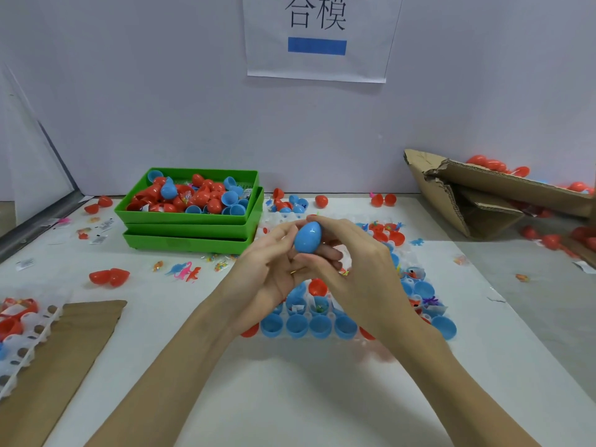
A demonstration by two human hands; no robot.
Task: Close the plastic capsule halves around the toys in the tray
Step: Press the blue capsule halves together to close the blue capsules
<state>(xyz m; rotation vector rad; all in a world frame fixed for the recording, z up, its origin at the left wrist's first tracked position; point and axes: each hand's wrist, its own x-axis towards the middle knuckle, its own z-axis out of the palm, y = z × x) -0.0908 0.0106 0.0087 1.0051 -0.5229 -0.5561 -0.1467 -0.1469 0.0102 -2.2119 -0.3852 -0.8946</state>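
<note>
2 hands meet above the clear tray (351, 345), both curled round 1 closed blue egg capsule (308, 237). The left hand (274, 269) cups it from below and the side; the right hand (351, 262) wraps it from the right, fingertips under its lower end. The capsule is upright, held clear of the tray. Beneath the hands, open blue capsule halves (296, 325) sit in the tray's pockets, some with small toys inside. Stacked green bins (193, 221) of red and blue halves stand behind left, toy dinosaurs (185, 271) lie loose nearby, and a torn cardboard box (483, 195) leans at right.
</note>
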